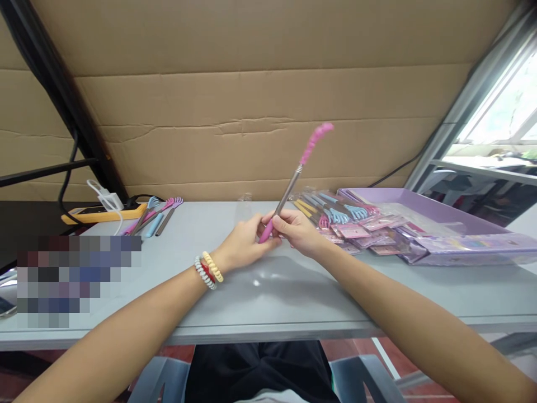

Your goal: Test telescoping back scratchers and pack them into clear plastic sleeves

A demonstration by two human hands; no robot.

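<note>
A pink back scratcher (pixel 289 190) with a metal shaft is held tilted up and to the right, above the middle of the table. Its pink handle lies in my left hand (pixel 245 242), whose fingers are closed round it. My right hand (pixel 297 228) pinches the scratcher where handle and shaft meet. Just right of my hands lies a pile of bagged back scratchers (pixel 335 208), with blue, pink and yellow parts. Pink packets (pixel 356 230) are heaped in front of them. Several unwrapped scratchers (pixel 157 215) rest at the back left.
A purple tray (pixel 398 196) with plastic packaging stands at the right. A yellow power strip (pixel 104 214) with a white plug (pixel 109 198) sits at the back left. Cardboard (pixel 260 101) walls off the rear of the grey table (pixel 268 305). A blurred-out patch covers the left side.
</note>
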